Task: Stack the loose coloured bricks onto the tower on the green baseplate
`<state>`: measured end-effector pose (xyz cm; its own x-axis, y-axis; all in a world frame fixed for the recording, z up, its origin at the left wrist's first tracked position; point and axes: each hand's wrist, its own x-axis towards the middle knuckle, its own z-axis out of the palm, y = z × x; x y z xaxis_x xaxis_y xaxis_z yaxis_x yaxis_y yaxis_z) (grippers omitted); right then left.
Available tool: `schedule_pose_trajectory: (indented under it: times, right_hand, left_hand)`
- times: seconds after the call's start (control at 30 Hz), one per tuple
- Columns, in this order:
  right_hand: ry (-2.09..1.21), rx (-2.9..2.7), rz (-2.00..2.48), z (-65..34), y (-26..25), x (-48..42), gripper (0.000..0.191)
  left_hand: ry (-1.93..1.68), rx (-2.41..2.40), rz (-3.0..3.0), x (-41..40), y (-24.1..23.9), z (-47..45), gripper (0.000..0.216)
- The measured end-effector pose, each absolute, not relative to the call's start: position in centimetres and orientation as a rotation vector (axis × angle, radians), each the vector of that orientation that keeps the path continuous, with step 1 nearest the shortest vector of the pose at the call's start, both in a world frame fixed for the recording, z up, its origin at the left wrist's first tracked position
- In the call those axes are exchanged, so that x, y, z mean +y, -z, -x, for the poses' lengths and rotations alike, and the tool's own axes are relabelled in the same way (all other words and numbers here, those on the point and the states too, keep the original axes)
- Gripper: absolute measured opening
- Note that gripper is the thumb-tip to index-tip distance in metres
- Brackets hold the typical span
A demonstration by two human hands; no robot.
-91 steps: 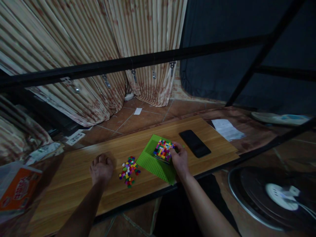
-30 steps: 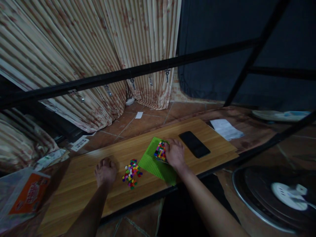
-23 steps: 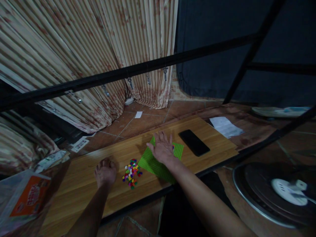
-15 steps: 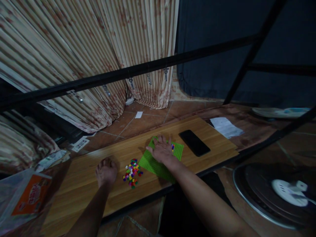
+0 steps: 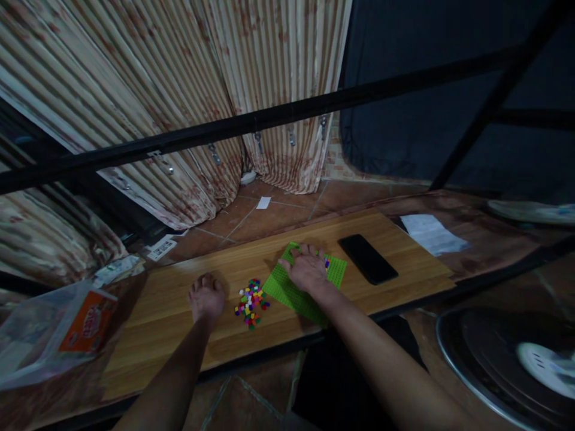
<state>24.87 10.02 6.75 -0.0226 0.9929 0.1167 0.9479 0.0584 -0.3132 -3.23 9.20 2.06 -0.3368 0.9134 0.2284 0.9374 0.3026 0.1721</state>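
Observation:
A green studded baseplate [image 5: 284, 287] lies on the wooden board [image 5: 166, 311]. My right hand [image 5: 308, 268] rests flat on top of it, fingers spread, covering the block of small coloured bricks [image 5: 326, 262], of which only a sliver shows at the hand's right edge. A loose pile of small coloured bricks [image 5: 250, 301] sits just left of the baseplate. My left hand [image 5: 206, 297] rests on the board left of that pile, fingers curled under into a loose fist; nothing shows in it.
A black phone [image 5: 367, 266] lies on the board right of the baseplate. A white paper [image 5: 432, 234] is on the floor beyond. A plastic bag with an orange packet [image 5: 85, 315] lies at left. Black metal bars [image 5: 269, 120] cross overhead; a fan [image 5: 516, 365] sits at lower right.
My right hand went from gripping the side of the coloured brick block to lying flat and open on top of it. The left hand stayed put. The view shifted slightly left.

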Motion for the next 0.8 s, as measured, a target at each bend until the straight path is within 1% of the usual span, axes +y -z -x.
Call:
schedule_pose_trajectory:
  times: [0.07, 0.17, 0.23, 0.33, 0.47, 0.8]
  right_hand:
    - [-0.120, -2.046, 1.903, -25.0, -6.8, 9.8, 0.056]
    - [-0.025, -2.099, 1.734, -24.7, -6.9, 8.6, 0.041]
    - [-0.052, -2.175, 1.590, -23.9, -6.8, 7.1, 0.034]
    - [-0.219, -2.312, 1.451, -22.1, -6.1, 4.4, 0.025]
    - [-0.360, -2.281, 1.485, -20.0, -4.7, 2.1, 0.024]
    - [-0.388, -2.246, 1.507, -18.2, -3.3, 3.0, 0.021]
  left_hand:
    - [0.420, -2.460, 1.748, 9.2, -2.0, 3.2, 0.045]
    - [0.409, -2.453, 1.747, 9.2, -1.9, 3.2, 0.044]
    - [0.405, -2.448, 1.748, 9.1, -1.9, 3.2, 0.044]
    - [0.391, -2.454, 1.737, 9.1, -2.0, 3.2, 0.045]
    - [0.391, -2.454, 1.730, 9.0, -2.0, 3.2, 0.045]
    - [0.406, -2.454, 1.740, 9.2, -1.9, 3.3, 0.044]
